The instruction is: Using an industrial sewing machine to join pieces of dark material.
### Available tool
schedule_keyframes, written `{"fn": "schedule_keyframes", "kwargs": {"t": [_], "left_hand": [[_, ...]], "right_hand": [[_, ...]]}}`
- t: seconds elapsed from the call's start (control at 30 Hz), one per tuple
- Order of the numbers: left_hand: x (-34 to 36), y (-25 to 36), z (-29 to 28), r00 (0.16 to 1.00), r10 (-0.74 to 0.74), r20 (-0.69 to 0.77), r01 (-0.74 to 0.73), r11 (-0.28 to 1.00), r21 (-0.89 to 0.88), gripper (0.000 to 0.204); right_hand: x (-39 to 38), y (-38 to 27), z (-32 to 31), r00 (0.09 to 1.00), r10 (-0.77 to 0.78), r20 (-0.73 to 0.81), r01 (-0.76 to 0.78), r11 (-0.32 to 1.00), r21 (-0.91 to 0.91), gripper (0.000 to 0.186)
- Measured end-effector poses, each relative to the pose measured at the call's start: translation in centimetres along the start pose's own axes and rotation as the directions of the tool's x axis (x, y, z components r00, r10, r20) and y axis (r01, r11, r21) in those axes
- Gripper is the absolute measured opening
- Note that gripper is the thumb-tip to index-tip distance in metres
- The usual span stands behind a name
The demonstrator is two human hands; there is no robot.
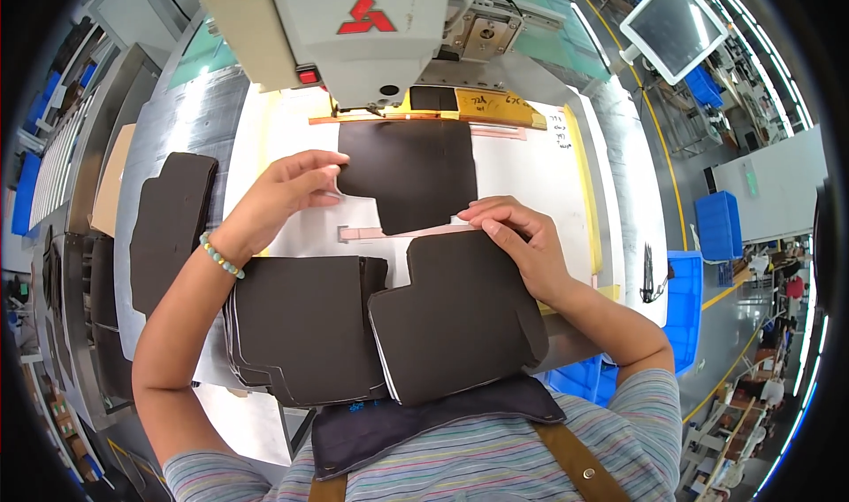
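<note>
A flat black panel (411, 166) with a cut-out at its lower left lies on the white work plate, under the sewing machine head. My left hand (292, 188), with a beaded bracelet on its wrist, pinches the panel's left edge between thumb and fingers. At the lower right edge, my right hand (522, 237) has its fingertips closed on the same panel. Nearer to me rest two stacks of similar black panels, a left stack (301, 325) and a right stack (460, 316). My right palm is just above the right stack's far edge.
The machine head (363, 51) overhangs the panel's far edge, with a yellow strip (500, 106) behind it. More black panels (172, 228) lie at the left. A dark tool (650, 272) and blue bins (685, 298) are at the right, below a screen (674, 26).
</note>
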State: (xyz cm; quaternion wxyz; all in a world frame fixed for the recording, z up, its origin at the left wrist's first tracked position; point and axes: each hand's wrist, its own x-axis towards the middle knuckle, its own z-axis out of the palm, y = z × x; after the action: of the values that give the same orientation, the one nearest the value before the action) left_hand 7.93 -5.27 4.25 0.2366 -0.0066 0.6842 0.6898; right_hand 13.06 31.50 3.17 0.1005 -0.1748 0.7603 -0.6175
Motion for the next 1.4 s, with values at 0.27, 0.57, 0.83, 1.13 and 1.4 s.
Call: {"fn": "schedule_keyframes", "kwargs": {"t": [0.27, 0.57, 0.83, 1.13, 1.4], "left_hand": [[3.7, 0.1, 0.8, 0.995, -0.049, 0.086, 0.036, 0.989, 0.147, 0.036], [4.0, -0.7, -4.2, 0.99, 0.003, -0.141, 0.054, 0.916, 0.398, 0.028], [1.1, 1.0, -21.7, 0.979, -0.016, -0.205, 0.18, 0.542, 0.821, 0.043], [7.3, -1.5, -17.8, 0.866, 0.401, -0.298, 0.115, 0.421, 0.9, 0.048], [-2.5, 5.1, -18.8, 0.712, 0.604, -0.357, 0.036, 0.476, 0.879, 0.041]], "right_hand": [[2.4, 1.7, 0.8, 0.984, -0.143, -0.106, 0.13, 0.983, -0.126, 0.019], [2.5, 3.3, -0.6, 0.986, -0.062, -0.152, 0.061, 0.998, -0.014, 0.022], [2.7, 3.3, -0.2, 0.996, 0.002, -0.091, 0.001, 1.0, 0.03, 0.023], [3.1, 3.2, -0.3, 0.993, -0.011, -0.115, 0.011, 1.0, 0.003, 0.025], [2.4, 2.9, -0.6, 0.991, -0.006, -0.137, -0.002, 0.998, -0.064, 0.026]]}}
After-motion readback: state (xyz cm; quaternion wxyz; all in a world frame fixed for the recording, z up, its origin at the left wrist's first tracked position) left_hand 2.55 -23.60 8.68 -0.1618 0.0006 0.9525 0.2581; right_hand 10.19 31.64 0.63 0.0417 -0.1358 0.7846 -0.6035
